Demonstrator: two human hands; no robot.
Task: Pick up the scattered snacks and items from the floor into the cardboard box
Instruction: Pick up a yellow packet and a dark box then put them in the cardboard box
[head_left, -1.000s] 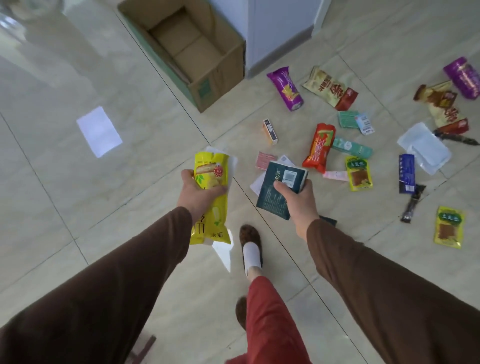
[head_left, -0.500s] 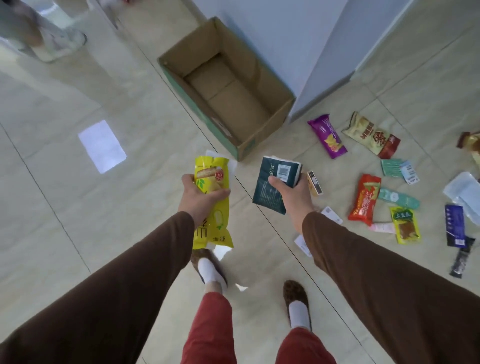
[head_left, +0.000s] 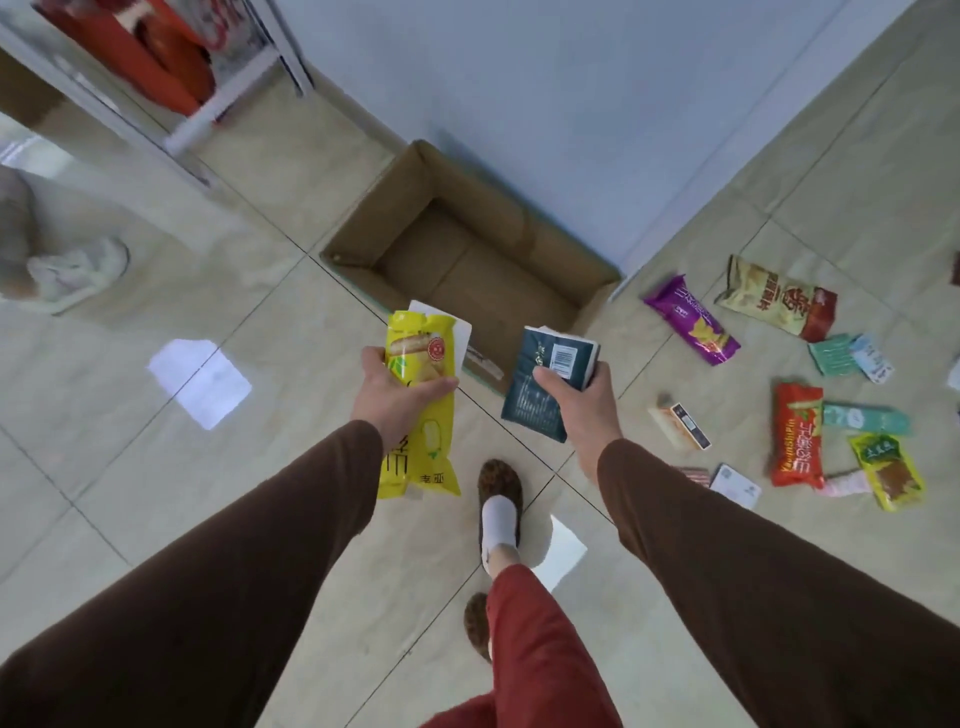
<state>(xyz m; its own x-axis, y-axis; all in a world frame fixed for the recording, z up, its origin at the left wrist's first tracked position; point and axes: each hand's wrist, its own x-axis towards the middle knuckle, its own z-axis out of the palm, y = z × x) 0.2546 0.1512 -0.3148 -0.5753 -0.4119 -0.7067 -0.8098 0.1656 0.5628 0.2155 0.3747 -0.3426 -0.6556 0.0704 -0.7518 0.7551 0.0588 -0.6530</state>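
From the head camera, I had both arms stretched forward over the tiled floor (head_left: 156, 467), each carrying its own load so that one walk to the cardboard box (head_left: 467, 260) served two drops. My left hand (head_left: 397, 397) had its fingers (head_left: 441, 385) clamped round the middle of a yellow snack packet (head_left: 418, 415), held upright with a white sheet (head_left: 457, 332) pinched behind it, a grip at the waist that I judged kept the long bag from folding. My right hand (head_left: 584, 402) had its thumb pressed on the face of a dark green packet (head_left: 545, 384), the other fingers hidden behind it, so the flat pack hung tilted but secure. The box stood open just beyond both hands, against the far wall, and what I could see of its bottom looked bare. To the right, well apart from the box, lay the rest: a purple packet (head_left: 691, 319), a tan and red bag (head_left: 779, 301), a red packet (head_left: 797, 441), a small carton (head_left: 680, 426) and more. I judged the task barely begun, with release over the box opening coming next.
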